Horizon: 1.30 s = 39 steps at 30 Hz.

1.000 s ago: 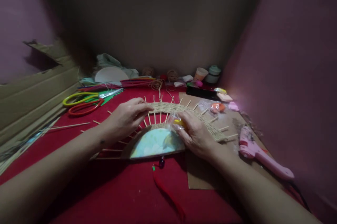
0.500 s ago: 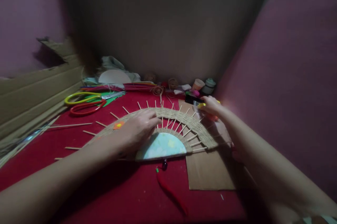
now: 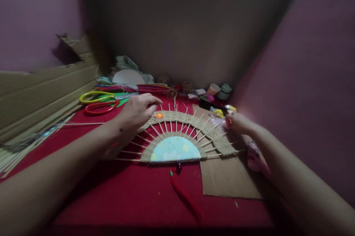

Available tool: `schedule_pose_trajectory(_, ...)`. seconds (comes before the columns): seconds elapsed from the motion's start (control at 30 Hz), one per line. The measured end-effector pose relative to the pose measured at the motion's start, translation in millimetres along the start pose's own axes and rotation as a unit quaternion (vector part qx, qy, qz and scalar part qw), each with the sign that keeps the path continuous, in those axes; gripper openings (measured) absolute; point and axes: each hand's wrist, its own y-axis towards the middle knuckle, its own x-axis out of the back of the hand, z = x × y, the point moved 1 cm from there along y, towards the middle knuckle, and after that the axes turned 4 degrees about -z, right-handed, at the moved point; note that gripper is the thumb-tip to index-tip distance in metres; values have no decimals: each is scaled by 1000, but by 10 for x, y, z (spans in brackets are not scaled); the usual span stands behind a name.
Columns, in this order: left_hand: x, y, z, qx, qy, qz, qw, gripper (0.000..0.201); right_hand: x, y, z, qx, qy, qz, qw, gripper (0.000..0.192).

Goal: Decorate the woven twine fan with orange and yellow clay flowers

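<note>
Head view: a half-round woven fan (image 3: 177, 132) of twine and thin sticks lies flat on the red worktop (image 3: 133, 199), its pale blue paper centre toward the person and its right end over a sheet of brown cardboard (image 3: 230, 177); the left hand (image 3: 135, 112) rests on the fan's upper left band, fingers loosely curled and closed on nothing, the fingertips just beside a small orange flower (image 3: 159, 115) that sits on the weave; the right hand (image 3: 235, 122) is at the fan's far right edge, its grip pinched around small packets (image 3: 219, 114) of yellow and orange pieces, though how firmly cannot be told; a pink glue gun (image 3: 256, 158) lies partly hidden under the right forearm; yellow and red scissors (image 3: 97, 103) lie well to the left near the cardboard wall; a red tassel (image 3: 183, 195) trails from the fan's straight edge toward the person.
</note>
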Motion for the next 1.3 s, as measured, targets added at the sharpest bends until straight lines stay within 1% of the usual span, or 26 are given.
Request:
schedule_pose_trajectory(0.07,-3,2,20,13,-6,0,1000,28,112,-16,81,-32,4,8,999,11)
schedule_pose_trajectory(0.1,-5,0,21,23,-15,-1,1000,27,179,-31,162,-48,8,8,999,10)
schedule_pose_trajectory(0.17,-12,-12,-2,51,-51,1,997,26,304,-81,416,-63,32,-4,997,5)
schedule_pose_trajectory(0.2,-18,-23,-26,64,-80,6,995,25,348,-116,582,-57,54,-7,997,12)
schedule_pose_trajectory(0.27,-35,-58,-104,79,-158,23,984,24,386,-197,950,-25,115,-15,993,21)
schedule_pose_trajectory(0.3,-47,-82,-153,80,-203,36,975,24,382,-238,1133,13,197,-32,980,21)
schedule_pose_trajectory(0.33,-61,-107,-206,78,-248,50,964,24,363,-276,1297,45,253,-48,965,19)
schedule_pose_trajectory(0.37,-77,-133,-257,74,-290,64,952,23,334,-310,1434,67,288,-70,953,18)
schedule_pose_trajectory(0.4,-95,-159,-304,69,-324,79,940,22,294,-337,1543,87,308,-89,943,17)
schedule_pose_trajectory(0.47,-134,-201,-373,63,-367,100,923,21,198,-373,1677,109,329,-115,931,14)
schedule_pose_trajectory(0.53,-173,-227,-400,64,-369,116,920,21,104,-396,1728,114,330,-137,927,14)
schedule_pose_trajectory(0.63,-218,-234,-396,70,-340,133,928,21,10,-434,1735,102,323,-161,927,17)
schedule_pose_trajectory(0.7,-235,-228,-392,78,-330,138,931,20,-20,-462,1736,95,323,-159,928,19)
schedule_pose_trajectory(0.8,-241,-226,-410,99,-322,148,930,18,-39,-490,1746,106,321,-155,928,21)
schedule_pose_trajectory(0.93,-221,-241,-470,112,-328,180,921,20,-55,-501,1756,133,298,-169,930,22)
schedule_pose_trajectory(1.1,-201,-250,-506,111,-361,185,907,23,-83,-516,1739,147,278,-177,933,25)
schedule_pose_trajectory(1.13,-207,-254,-503,102,-356,189,909,23,-89,-520,1735,148,276,-178,933,26)
schedule_pose_trajectory(1.2,-230,-269,-485,76,-315,195,926,20,-99,-530,1734,148,272,-176,934,27)
schedule_pose_trajectory(1.3,-272,-298,-444,50,-239,171,955,21,-92,-549,1750,148,289,-161,932,28)
